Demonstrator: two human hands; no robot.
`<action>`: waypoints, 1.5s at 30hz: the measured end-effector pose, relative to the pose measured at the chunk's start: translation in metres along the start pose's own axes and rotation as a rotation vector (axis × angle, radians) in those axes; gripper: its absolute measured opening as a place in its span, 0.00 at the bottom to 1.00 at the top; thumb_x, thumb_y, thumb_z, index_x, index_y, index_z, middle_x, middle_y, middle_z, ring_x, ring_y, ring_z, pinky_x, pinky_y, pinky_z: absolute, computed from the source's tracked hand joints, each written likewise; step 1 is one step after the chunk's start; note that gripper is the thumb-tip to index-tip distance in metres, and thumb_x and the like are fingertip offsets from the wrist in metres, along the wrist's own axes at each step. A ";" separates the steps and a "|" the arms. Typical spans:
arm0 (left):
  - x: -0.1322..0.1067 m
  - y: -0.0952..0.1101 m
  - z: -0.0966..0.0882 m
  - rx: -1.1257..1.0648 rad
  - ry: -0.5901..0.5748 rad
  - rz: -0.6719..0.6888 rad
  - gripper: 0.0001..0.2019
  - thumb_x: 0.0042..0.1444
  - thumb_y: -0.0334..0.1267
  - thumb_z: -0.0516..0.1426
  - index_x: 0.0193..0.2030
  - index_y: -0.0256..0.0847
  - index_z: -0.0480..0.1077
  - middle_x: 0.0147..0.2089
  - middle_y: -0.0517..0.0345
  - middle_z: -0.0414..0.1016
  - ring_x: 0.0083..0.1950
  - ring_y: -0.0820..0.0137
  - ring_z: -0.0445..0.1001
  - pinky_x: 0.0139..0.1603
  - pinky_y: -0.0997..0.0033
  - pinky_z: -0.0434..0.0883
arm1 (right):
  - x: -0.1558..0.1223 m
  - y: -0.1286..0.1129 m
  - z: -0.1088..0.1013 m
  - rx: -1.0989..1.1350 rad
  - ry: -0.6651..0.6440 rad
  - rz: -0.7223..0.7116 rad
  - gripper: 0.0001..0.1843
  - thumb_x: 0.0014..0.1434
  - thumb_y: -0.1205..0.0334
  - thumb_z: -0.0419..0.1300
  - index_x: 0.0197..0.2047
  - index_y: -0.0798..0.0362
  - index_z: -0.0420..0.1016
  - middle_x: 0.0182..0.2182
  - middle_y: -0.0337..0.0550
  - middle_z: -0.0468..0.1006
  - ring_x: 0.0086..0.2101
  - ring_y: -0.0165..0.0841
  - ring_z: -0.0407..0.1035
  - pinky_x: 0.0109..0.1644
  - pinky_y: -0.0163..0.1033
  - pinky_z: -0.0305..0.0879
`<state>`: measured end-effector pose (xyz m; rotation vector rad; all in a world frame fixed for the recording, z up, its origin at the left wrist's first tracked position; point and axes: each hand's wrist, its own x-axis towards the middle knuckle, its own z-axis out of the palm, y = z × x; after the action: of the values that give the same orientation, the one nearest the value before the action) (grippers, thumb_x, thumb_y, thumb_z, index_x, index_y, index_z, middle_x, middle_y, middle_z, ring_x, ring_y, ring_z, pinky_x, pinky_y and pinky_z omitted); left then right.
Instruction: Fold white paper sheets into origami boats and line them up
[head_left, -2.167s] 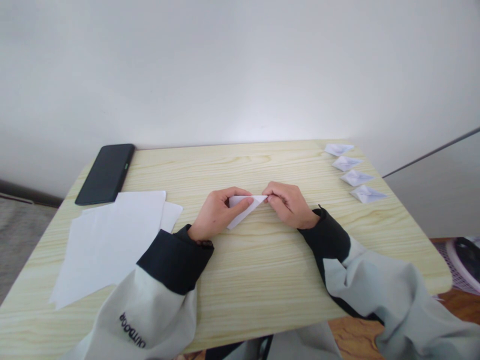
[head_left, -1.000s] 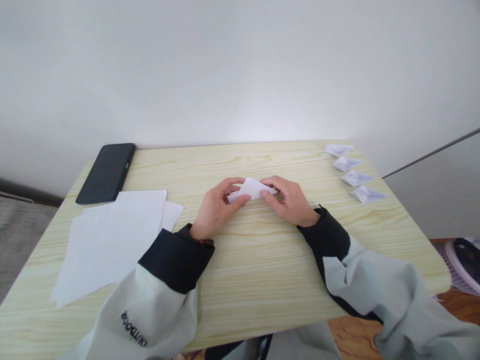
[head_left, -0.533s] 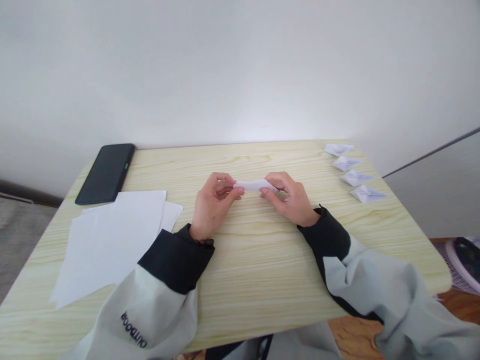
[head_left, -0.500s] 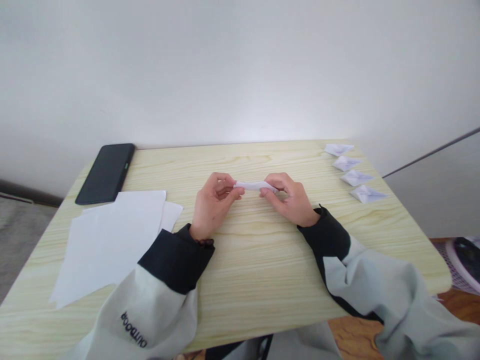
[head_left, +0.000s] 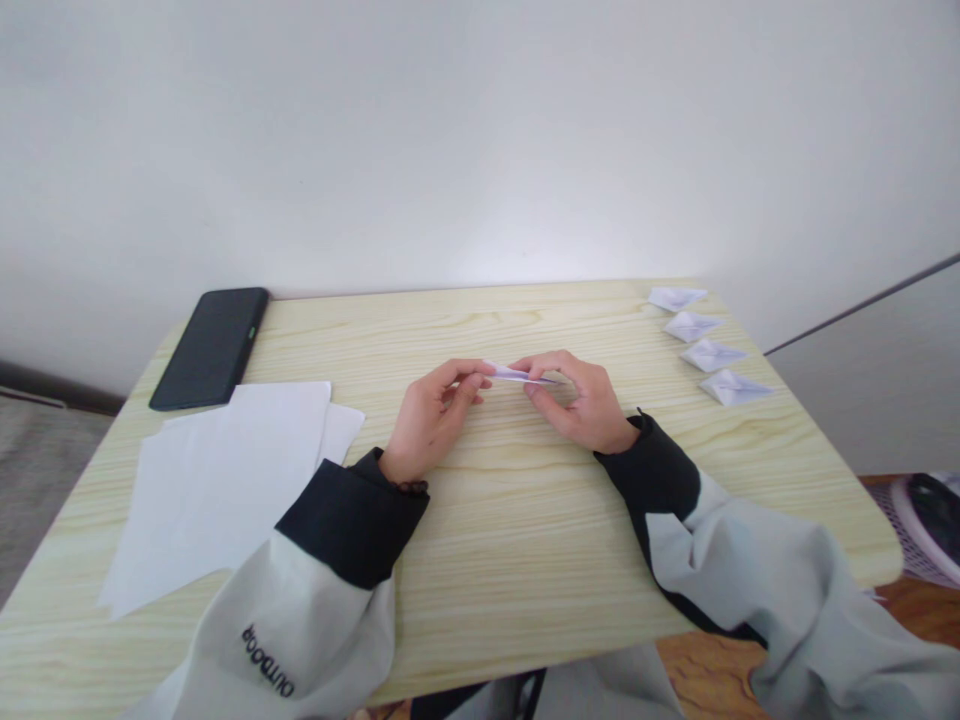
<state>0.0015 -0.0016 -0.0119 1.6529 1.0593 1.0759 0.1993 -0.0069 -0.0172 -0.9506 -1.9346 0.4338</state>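
A narrow piece of folded white paper (head_left: 507, 373) is stretched between my two hands, just above the middle of the table. My left hand (head_left: 435, 415) pinches its left end between thumb and fingers. On the other side, my right hand (head_left: 576, 400) has thumb and fingertips closed on the right part, and a thin pointed tip sticks out past them. The paper is seen nearly edge-on, and my fingertips hide parts of its folds.
Loose white sheets (head_left: 225, 480) lie overlapping at the left of the wooden table (head_left: 510, 560). Behind them rests a black phone (head_left: 211, 348). Several folded paper boats (head_left: 715, 355) form a row near the right edge. A lilac basket (head_left: 919, 530) stands on the floor at right.
The folded paper has turned between my fingers and now shows a thinner edge, with its tip visible on the right. My left fingers have shifted slightly and straightened along it.
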 end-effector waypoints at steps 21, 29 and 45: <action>0.001 -0.003 0.000 0.046 0.084 0.008 0.09 0.54 0.42 0.59 0.37 0.39 0.68 0.39 0.56 0.75 0.39 0.69 0.75 0.36 0.71 0.74 | 0.002 -0.001 0.000 -0.050 -0.036 -0.032 0.05 0.56 0.68 0.58 0.36 0.49 0.70 0.38 0.41 0.82 0.40 0.32 0.76 0.46 0.40 0.69; -0.001 0.001 -0.001 0.156 0.076 0.097 0.08 0.53 0.40 0.61 0.38 0.40 0.71 0.40 0.57 0.77 0.35 0.72 0.75 0.36 0.73 0.74 | 0.000 0.000 0.001 -0.044 -0.018 -0.021 0.03 0.57 0.66 0.58 0.36 0.49 0.70 0.39 0.41 0.81 0.40 0.33 0.76 0.47 0.41 0.70; 0.000 0.000 -0.003 0.275 0.050 0.150 0.06 0.54 0.38 0.59 0.37 0.40 0.71 0.43 0.53 0.75 0.42 0.68 0.74 0.35 0.72 0.73 | 0.002 0.001 -0.001 -0.055 -0.049 -0.102 0.04 0.59 0.66 0.56 0.36 0.48 0.71 0.40 0.42 0.81 0.41 0.32 0.75 0.46 0.41 0.69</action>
<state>-0.0010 -0.0008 -0.0109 1.9592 1.1722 1.1108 0.1997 -0.0046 -0.0164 -0.8786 -2.0385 0.3485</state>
